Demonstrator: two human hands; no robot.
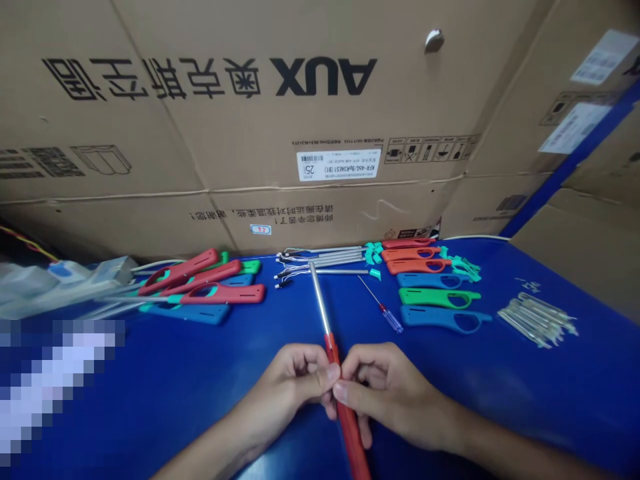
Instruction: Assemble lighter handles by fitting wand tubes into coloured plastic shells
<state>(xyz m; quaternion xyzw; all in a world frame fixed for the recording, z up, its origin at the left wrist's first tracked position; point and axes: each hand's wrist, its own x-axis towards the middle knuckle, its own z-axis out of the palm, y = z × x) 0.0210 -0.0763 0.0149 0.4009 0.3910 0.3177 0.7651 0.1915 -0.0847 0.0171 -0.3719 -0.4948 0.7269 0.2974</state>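
Left hand (287, 387) and right hand (395, 393) pinch a red-handled metal rod (349, 427) between thumbs and fingers, both grips pressed onto it over the blue desk (525, 400); a small screwdriver (385, 313) lies just ahead; red, green and blue plastic handles (440, 299) sit beyond, before a cardboard carton (200, 133).

One left hand (295, 380) and one right hand (390, 393) pinch a single red-handled metal rod (345, 407), and one small screwdriver (386, 317) lies on the blue table (500, 407). Six plastic handles (440, 298) lie in the right group (three red or orange, two blue, one green), and at least seven plastic handles (223, 293) in the left pile (three red, two blue, two green). About four wired metal rods (320, 257) lie between them, the bunch of thin metal pins (537, 320) is too tangled to count, and at least three cardboard boxes (250, 133) stand behind.
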